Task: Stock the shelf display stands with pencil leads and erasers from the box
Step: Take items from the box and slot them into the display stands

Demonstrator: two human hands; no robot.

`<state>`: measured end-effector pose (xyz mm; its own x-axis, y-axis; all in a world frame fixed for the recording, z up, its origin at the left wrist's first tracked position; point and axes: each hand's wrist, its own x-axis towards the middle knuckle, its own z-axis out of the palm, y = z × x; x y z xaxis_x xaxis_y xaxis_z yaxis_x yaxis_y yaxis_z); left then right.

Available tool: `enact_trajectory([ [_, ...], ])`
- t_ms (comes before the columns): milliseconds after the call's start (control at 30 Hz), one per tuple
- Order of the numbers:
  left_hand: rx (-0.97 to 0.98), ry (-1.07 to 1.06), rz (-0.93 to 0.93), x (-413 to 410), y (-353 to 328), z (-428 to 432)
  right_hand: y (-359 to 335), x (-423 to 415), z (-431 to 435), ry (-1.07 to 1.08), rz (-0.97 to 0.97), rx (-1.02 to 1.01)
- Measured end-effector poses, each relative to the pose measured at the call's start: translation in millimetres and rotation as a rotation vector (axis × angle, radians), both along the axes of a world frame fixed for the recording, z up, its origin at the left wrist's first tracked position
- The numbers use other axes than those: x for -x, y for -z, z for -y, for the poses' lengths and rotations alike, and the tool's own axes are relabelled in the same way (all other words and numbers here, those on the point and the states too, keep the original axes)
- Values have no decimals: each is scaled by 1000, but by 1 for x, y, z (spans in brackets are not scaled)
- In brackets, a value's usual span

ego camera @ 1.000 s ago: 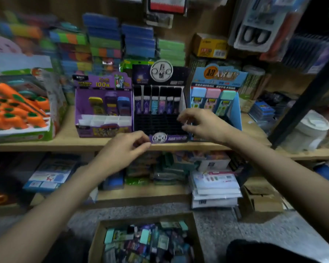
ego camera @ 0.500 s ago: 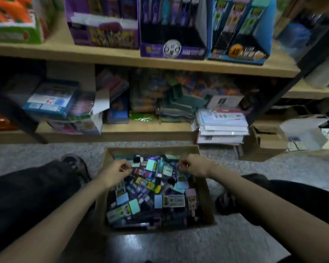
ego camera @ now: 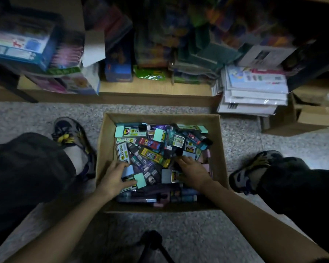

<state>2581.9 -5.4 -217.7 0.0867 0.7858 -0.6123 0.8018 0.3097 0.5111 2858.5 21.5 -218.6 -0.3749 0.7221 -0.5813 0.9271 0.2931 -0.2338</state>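
Note:
An open cardboard box (ego camera: 106, 149) stands on the floor between my feet, filled with several packs of pencil leads and erasers in mint, blue, pink and purple. My left hand (ego camera: 113, 178) is at the box's near left, fingers curled over a light blue eraser (ego camera: 128, 170), thumb against a mint eraser (ego camera: 141, 180). My right hand (ego camera: 193, 172) lies palm down on the pile at the near right, fingers stretched toward the middle, beside a grey-blue eraser (ego camera: 166, 176). The display stands are out of view.
The lowest wooden shelf (ego camera: 156, 88) runs behind the box, crowded with boxed goods. A stack of white packets (ego camera: 254, 95) juts out at the right, next to a small open carton (ego camera: 311, 118). My shoes (ego camera: 72, 137) flank the box on a speckled floor.
My view dropped from the shelf stands to the box on the floor. Both hands came down from the black stand into the box and moved from its far part to the near part.

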Motion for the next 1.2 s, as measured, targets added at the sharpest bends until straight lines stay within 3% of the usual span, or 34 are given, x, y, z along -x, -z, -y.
enact_trajectory([
  [167, -51, 83, -121, -4, 5, 3, 6, 9, 18, -11, -44, -70],
  [300, -75, 23, -115, -4, 6, 10, 6, 13, 29, 11, -125, -56],
  [500, -130, -80, -92, -7, 7, 21, -2, 2, 18, 52, -198, 121],
  [600, -100, 105, -4, -5, 5, 23, -1, -5, 22, -136, -61, 13],
  [667, -34, 266, -36, -3, 4, 25, 1, -1, 27, -147, -39, -56],
  [800, 1, 386, -118, -3, 6, 26, 1, 8, 26, 53, -174, 44],
  [900, -92, 422, -118, -3, 7, 26, -3, 8, 22, 194, -320, 185],
  [1000, -159, 394, -75, -2, 8, 22, -5, 4, 20, 260, -362, 215],
  [1200, -46, 492, -76, -16, 13, 20, -9, -7, 15, 455, -425, 192],
])
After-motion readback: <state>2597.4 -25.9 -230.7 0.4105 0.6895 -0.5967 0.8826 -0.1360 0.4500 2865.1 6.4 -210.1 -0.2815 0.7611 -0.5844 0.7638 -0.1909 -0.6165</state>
